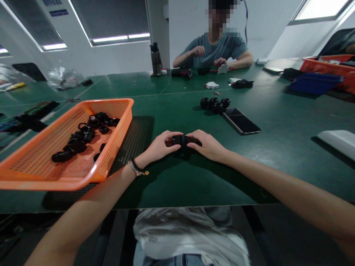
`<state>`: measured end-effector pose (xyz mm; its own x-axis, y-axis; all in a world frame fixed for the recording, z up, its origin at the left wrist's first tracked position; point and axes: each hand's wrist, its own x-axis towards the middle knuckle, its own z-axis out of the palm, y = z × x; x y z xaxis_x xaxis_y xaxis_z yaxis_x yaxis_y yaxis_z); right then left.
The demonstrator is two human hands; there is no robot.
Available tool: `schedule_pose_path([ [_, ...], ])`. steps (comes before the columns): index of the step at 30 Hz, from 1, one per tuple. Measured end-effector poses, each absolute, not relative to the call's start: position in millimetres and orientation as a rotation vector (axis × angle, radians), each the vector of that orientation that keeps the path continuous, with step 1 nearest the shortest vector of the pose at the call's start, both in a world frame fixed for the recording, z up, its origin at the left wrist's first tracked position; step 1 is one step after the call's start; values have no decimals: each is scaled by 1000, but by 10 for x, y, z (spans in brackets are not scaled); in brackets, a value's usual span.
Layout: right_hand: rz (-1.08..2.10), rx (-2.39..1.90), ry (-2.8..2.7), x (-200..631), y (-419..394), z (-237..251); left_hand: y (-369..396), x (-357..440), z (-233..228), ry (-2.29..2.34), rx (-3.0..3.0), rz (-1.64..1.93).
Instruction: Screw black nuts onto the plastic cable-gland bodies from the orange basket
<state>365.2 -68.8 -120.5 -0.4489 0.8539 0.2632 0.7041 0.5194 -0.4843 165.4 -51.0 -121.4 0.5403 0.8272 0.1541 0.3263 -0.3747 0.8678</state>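
Note:
Both my hands meet over the green table (166,188), gripping one glossy black part (181,140) from its two ends. My left hand (161,146), with bracelets at the wrist, pinches the left end between thumb and fingers. On the opposite end, my right hand (206,146) is closed in the same way. The part's exact kind cannot be made out, since my fingers cover its ends. Beyond my right hand sits a cluster of round black pieces (217,105), beside a dark-screened phone (241,120).
An orange basket (105,173) holding several black parts stands at the left. Across the table sits a person (213,51) near a bottle (155,61) and a dark tool (181,73). A blue bin (316,83) is at the far right, a white object (340,142) at the right edge.

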Motion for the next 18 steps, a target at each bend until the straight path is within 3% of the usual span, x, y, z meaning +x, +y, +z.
schedule_pose_path([
  [18,411,-1206,-2244,3675,-716,-1243,-507,1659,-1215,929,1941,757],
])
